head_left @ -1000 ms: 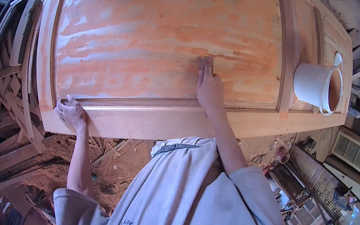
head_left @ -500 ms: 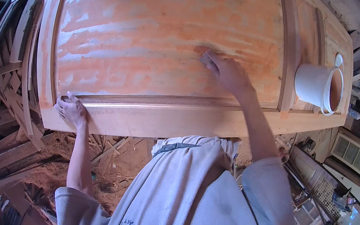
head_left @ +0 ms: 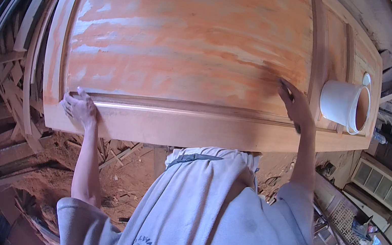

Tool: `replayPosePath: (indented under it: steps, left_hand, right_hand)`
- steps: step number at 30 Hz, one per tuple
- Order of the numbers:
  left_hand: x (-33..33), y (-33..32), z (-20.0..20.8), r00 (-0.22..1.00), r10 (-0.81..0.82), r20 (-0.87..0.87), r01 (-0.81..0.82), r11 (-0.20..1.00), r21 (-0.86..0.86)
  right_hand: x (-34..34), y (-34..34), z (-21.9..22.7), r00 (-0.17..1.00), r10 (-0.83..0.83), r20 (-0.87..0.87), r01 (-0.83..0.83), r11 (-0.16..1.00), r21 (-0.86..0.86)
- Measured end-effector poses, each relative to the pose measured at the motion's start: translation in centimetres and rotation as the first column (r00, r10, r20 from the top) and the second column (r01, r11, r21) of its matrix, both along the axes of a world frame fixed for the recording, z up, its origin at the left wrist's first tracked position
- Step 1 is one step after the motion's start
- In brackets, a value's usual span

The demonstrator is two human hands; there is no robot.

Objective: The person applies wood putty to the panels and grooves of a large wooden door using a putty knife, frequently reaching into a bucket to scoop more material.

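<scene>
A large wooden panelled door (head_left: 170, 126) lies in front of me, its broad panel smeared with orange and whitish streaks. My left hand (head_left: 81, 108) rests on the frame at the near left corner, fingers apart, holding nothing. Near the right end of the broad panel, my right hand (head_left: 295, 106) is closed with its fingertips low over the streaked surface. Something small and dark shows at those fingers, too unclear to name. Just right of this hand, a white bucket (head_left: 338, 103) stands on the door, orange-brown inside.
Wood strips and offcuts (head_left: 25, 52) are stacked along the left. Sawdust and scraps cover the floor (head_left: 132, 184) below the near edge. At the right are a glazed frame (head_left: 379, 182) and a clear plastic bottle (head_left: 379, 138).
My right hand has moved right and a little nearer to me across the panel, toward the bucket. My left hand stays at the corner. The view has shifted slightly.
</scene>
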State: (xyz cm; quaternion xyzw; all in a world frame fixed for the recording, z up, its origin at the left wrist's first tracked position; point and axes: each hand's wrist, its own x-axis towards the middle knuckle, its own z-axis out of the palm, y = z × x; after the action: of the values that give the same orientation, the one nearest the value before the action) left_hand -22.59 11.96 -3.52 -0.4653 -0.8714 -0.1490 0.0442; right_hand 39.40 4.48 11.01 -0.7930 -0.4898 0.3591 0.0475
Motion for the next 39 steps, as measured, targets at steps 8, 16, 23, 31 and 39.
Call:
replayPosePath:
  steps: [8,16,23,31,39]
  left_hand:
    - [0.2,0.8,0.1,0.999,-0.034,-0.030,0.035,0.999,0.012]
    - [-0.6,0.8,-0.8,0.992,-0.088,-0.091,0.099,0.988,0.122]
    - [0.2,0.5,0.0,0.997,-0.081,-0.016,0.083,0.982,0.167]
    - [0.8,-0.8,1.3,0.856,-0.177,0.486,0.008,0.944,0.330]
    - [4.5,-9.8,6.6,0.872,-0.184,0.453,-0.025,0.909,0.417]
  right_hand:
    - [-3.2,-16.3,-2.4,0.225,-0.594,-0.772,0.926,0.377,-0.020]
    - [-6.0,-22.4,-3.6,-0.030,-0.575,-0.818,0.962,0.206,-0.180]
    - [-8.2,-27.1,-3.3,0.091,-0.653,-0.752,0.980,0.191,-0.047]
    - [-10.6,-28.5,2.7,0.076,-0.572,-0.817,0.933,0.330,-0.144]
    - [-5.9,-23.9,6.3,0.168,-0.469,-0.867,0.968,0.245,0.055]
